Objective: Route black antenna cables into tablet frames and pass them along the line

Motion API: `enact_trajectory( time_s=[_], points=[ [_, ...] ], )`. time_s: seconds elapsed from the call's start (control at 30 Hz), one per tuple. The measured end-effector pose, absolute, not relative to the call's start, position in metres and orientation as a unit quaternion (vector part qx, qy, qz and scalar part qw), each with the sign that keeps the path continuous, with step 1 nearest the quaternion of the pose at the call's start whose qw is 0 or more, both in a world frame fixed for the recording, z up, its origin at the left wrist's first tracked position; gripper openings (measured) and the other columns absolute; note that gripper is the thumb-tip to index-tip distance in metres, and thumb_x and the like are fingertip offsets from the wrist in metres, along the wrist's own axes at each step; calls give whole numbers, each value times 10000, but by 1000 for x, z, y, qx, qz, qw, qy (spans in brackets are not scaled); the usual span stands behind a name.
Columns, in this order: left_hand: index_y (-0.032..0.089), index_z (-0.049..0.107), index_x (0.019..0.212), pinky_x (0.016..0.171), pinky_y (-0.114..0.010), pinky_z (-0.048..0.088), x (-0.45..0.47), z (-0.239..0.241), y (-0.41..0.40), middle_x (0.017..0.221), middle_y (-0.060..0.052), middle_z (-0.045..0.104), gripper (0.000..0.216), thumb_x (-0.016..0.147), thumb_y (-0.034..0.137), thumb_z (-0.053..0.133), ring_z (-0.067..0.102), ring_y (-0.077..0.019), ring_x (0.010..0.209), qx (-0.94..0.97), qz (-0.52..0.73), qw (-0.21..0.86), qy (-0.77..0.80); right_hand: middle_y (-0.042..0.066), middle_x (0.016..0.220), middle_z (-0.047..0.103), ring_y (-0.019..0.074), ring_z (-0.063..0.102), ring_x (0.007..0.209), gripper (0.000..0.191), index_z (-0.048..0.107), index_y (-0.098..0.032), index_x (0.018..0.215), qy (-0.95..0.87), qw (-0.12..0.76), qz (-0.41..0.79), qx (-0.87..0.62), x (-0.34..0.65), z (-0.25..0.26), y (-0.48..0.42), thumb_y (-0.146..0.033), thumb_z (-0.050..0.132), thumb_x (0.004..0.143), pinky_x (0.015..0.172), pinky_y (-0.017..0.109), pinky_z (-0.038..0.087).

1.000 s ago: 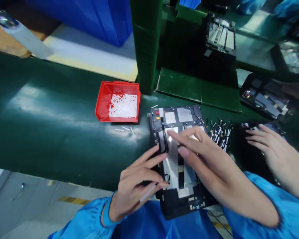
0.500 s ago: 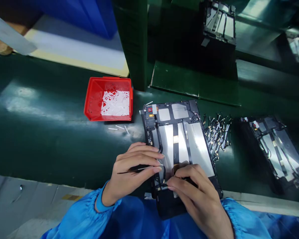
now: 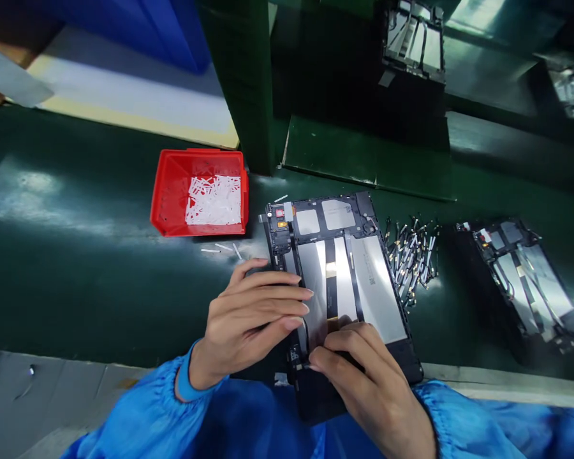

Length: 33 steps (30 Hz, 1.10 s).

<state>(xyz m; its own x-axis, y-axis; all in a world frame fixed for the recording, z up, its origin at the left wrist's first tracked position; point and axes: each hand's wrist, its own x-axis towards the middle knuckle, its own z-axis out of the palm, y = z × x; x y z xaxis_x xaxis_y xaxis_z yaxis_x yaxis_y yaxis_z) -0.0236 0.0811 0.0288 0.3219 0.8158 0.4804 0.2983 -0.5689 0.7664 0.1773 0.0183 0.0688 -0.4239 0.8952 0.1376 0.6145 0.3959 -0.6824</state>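
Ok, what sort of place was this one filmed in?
Probably an electronics assembly or repair workshop: there's an opened tablet-like device with its insides exposed, a pile of small cable-like parts beside it, and a red bin holding white strips.

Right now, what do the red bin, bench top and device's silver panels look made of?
Red bin: likely moulded plastic, semi-gloss; even colour, smooth rim.
Bench top: perhaps rubber or vinyl sheet, satin; soft, blurred reflections.
Silver panels: metal or metallised film, can't tell which; shiny, bright reflections.
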Motion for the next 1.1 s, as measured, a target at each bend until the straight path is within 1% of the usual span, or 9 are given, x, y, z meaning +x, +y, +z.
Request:
enact_trajectory(
  time_s=[0.07,0.13,0.27,0.47,0.63,0.8,0.9,1.1],
  points=[
    [262,714,938,1039,-457,413,-21,32,94,956,22,788,112,835,217,706,715,-208,990,798,433,252,335,49,889,644,163,584,908,137,653,-164,978,-802,254,277,-465,178,69,19,-112,532,938,804,272,527],
    [267,713,909,1058,-439,398,-16,35,107,965,37,786,111,811,221,739,706,-195,1009,819,414,246,312,50,890,647,167,592,923,150,653,-169,977,-805,247,278,-463,179,69,20,-119,514,947,805,271,528],
    [283,719,888,1056,-394,373,-10,36,124,984,46,781,77,816,260,738,687,-185,1043,820,378,277,329,47,877,646,154,598,875,189,655,-174,957,-805,246,265,-470,179,67,20,-138,470,967,804,272,532],
    [266,713,855,1061,-360,328,-8,38,123,1112,24,746,12,845,262,707,672,-171,1067,804,342,319,367,44,878,663,148,612,877,149,667,-181,931,-809,232,254,-477,178,67,19,-156,521,951,775,247,540],
    [273,702,851,1066,-340,315,-8,42,123,1090,47,749,20,839,261,712,666,-164,1075,806,317,326,379,44,850,672,145,625,840,190,674,-185,917,-808,239,245,-480,177,68,20,-159,492,966,763,245,546],
    [273,702,847,1071,-347,311,-10,42,124,1076,37,752,4,846,269,702,670,-174,1068,812,299,324,384,35,830,676,131,622,783,170,665,-184,900,-813,244,232,-474,176,67,22,-137,511,953,738,237,546],
    [282,699,882,1078,-352,294,-11,39,123,1105,30,744,26,867,289,678,654,-177,1095,818,291,323,376,31,815,675,134,616,753,165,661,-178,898,-818,247,220,-470,176,66,23,-130,512,951,733,254,542],
    [282,684,896,1076,-326,273,-12,40,124,1137,48,730,40,879,249,669,639,-154,1110,818,296,332,364,27,820,694,147,640,793,197,674,-180,900,-823,246,211,-467,176,68,25,-132,493,960,743,259,532]
  ],
)
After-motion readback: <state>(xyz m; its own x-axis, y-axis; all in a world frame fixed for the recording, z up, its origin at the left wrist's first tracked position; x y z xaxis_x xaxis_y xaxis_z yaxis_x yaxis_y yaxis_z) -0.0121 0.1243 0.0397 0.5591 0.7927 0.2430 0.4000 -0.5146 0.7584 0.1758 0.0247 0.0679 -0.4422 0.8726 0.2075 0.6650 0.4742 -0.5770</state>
